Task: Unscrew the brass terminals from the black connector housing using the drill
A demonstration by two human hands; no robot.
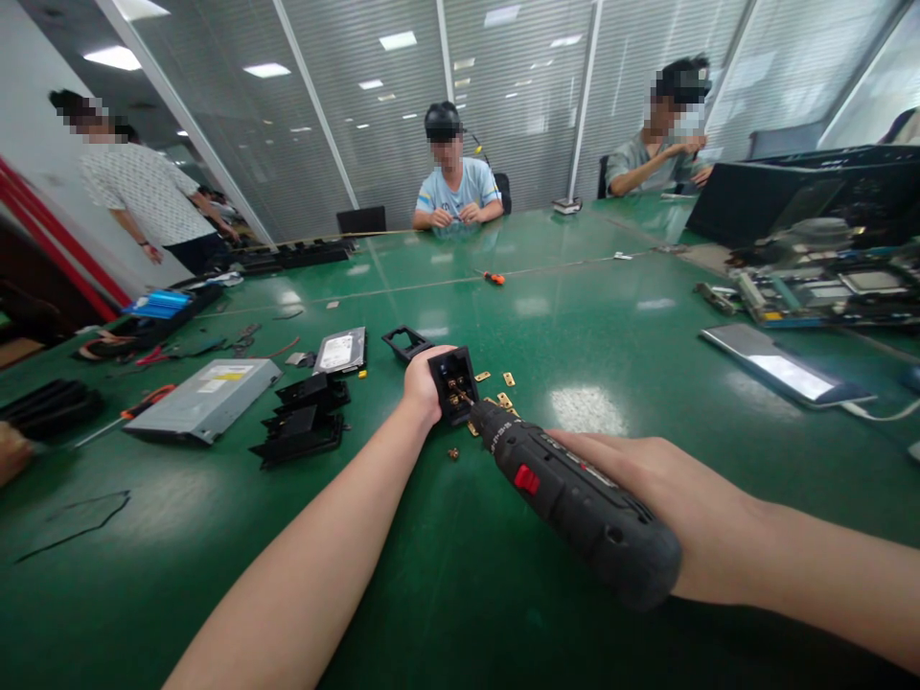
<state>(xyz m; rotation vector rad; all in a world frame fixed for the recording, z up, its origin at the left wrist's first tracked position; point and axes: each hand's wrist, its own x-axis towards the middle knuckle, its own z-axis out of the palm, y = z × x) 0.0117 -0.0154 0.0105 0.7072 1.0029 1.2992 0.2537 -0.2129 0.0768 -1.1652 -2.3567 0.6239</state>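
Observation:
My left hand point(423, 388) is closed round a small black plastic box point(442, 369), tilted so that its open side faces me. Brass-coloured parts show inside it. In my right hand point(668, 489) is a black cordless screwdriver point(567, 498) with a red switch, its bit pointing into the box. Where the bit's tip sits exactly is hard to make out. Several small brass plates point(509, 379) lie just beyond and beside the box. A small brass screw piece point(452, 453) rests nearer to me. Behind my left hand lies a black plastic frame point(402, 342).
To the left are black plastic parts point(306, 431), a hard drive point(341, 351) and a silver disc drive point(205, 398). A phone point(780, 362) and circuit boards point(826, 278) lie right. An orange screwdriver point(494, 278) lies farther off. Another person's hand point(12, 452) shows at the left edge.

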